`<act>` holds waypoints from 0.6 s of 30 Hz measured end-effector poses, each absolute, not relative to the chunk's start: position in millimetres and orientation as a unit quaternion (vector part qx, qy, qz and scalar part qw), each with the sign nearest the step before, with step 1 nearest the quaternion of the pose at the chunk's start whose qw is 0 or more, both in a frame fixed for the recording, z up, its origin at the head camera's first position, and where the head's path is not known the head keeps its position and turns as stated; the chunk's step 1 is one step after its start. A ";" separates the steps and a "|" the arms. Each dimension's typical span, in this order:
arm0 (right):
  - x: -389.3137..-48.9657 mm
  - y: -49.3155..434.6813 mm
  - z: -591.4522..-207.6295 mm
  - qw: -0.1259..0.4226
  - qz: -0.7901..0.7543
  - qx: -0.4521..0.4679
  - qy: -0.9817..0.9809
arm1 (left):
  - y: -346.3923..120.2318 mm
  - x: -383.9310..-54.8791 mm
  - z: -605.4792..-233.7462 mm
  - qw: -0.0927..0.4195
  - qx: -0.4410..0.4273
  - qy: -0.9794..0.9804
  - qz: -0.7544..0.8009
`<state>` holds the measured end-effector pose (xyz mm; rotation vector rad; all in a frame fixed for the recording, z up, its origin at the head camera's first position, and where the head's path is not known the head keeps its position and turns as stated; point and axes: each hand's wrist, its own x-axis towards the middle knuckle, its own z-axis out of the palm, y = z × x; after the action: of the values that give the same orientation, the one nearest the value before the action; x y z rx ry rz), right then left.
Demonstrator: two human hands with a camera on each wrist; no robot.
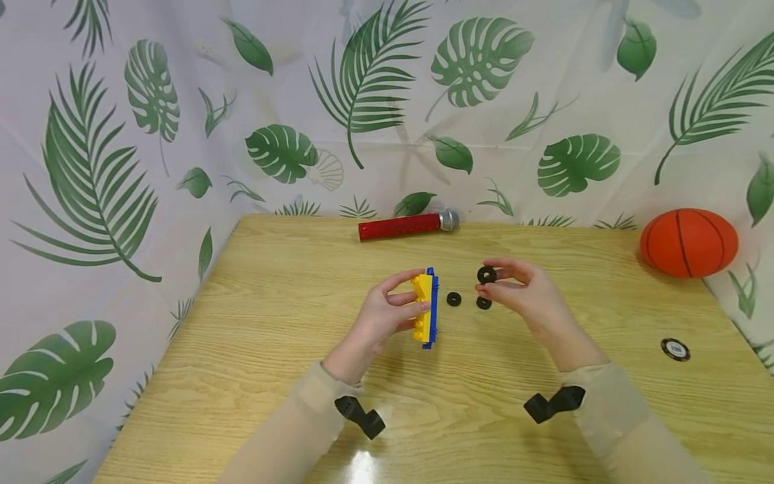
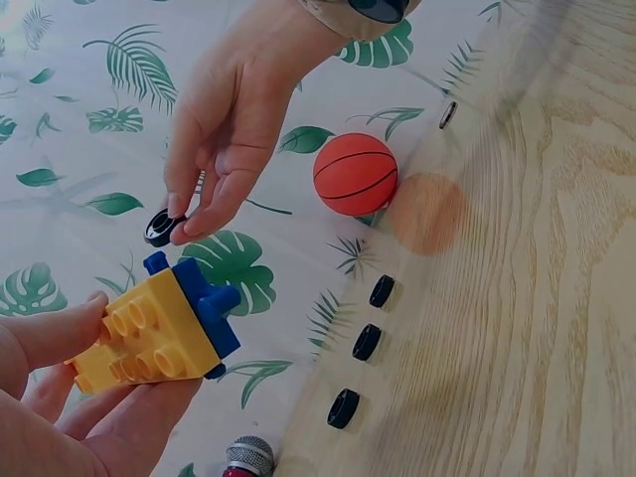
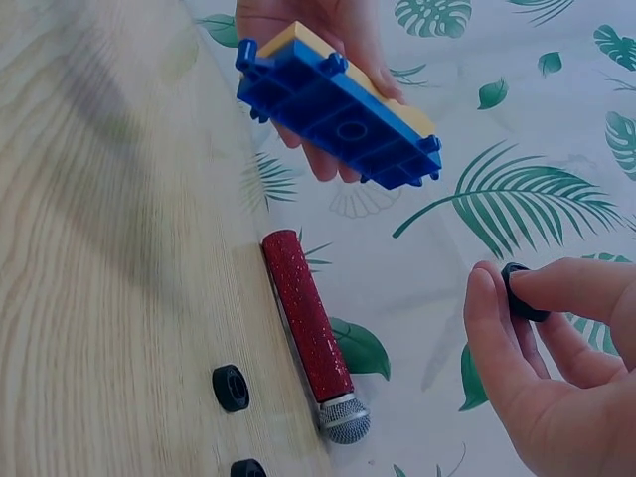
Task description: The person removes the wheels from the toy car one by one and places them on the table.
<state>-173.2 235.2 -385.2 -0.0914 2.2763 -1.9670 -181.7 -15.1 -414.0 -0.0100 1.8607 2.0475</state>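
Observation:
My left hand [image 1: 382, 316] holds a yellow and blue toy-block car body [image 1: 427, 309] above the table, turned on its side. Yellow studs face the palm; the blue base with its short axle pegs [image 3: 333, 64] faces my right hand [image 1: 532, 296]. That hand pinches a small black toy wheel [image 2: 159, 228] between thumb and fingertips, a short way off the car body. On the table beneath lie loose black wheels: one wheel [image 1: 449, 300] between the hands, another [image 1: 484, 304] under the right fingers. A third wheel [image 2: 382, 290] shows only in the left wrist view.
A red microphone [image 1: 399, 227] with a silver head lies along the table's back edge. To the right are an orange toy basketball [image 1: 689, 242] at the back corner and a round black-and-white chip [image 1: 675, 349]. Leaf-printed cloth [image 1: 363, 181] hangs behind the wooden table [image 1: 242, 323].

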 end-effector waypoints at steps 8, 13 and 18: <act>-172.1 250.9 -387.4 0.063 -0.655 -0.023 0.753 | -13.3 -182.5 -413.9 0.187 0.002 0.656 0.731; -171.9 257.5 -393.5 0.058 -0.680 -0.024 0.731 | -12.8 -181.3 -415.3 0.189 0.000 0.657 0.730; -172.9 263.7 -401.1 0.055 -0.668 -0.022 0.742 | -12.3 -181.2 -416.8 0.191 0.001 0.653 0.733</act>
<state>-172.9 263.7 -401.1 -0.0662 2.2510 -2.0281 -181.2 -12.3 -416.8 0.0015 1.8346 2.0590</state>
